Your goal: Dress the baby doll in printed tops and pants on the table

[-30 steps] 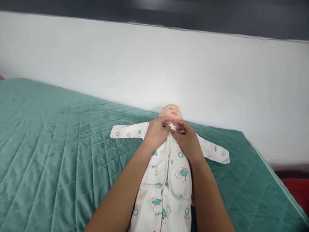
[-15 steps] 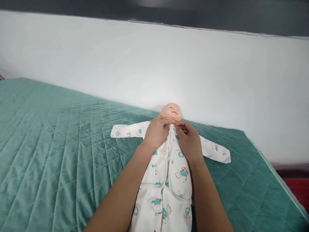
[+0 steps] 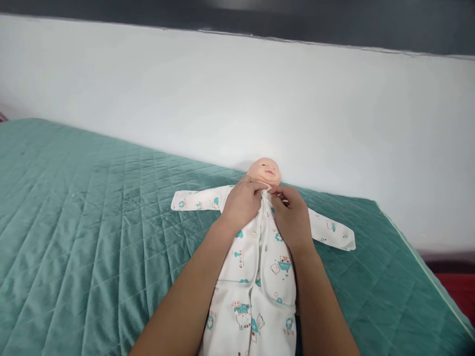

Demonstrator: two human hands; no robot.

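A baby doll [image 3: 264,170] lies on its back, head toward the wall, both sleeves spread out. It wears a white baby jacket [image 3: 241,252] with teal animal prints over matching trousers [image 3: 256,326]. My left hand [image 3: 243,202] pinches the jacket's edge just under the doll's chin. Opposite it, my right hand [image 3: 291,210] has thumb and forefinger closed on the other edge at the collar. The fingertips of both hands nearly meet there. Below the hands the jacket front hangs apart, with a button [image 3: 254,235] showing on the left panel.
A green quilted bedspread [image 3: 92,222] lies under the doll. Behind it rises a white wall [image 3: 166,94] with a dark band [image 3: 334,24] along the top. Something red [image 3: 452,291] shows beyond the bed's right edge.
Very little differs. Both hands stay at the collar, with only a slight shift of the fingertips, and the view has moved a touch.
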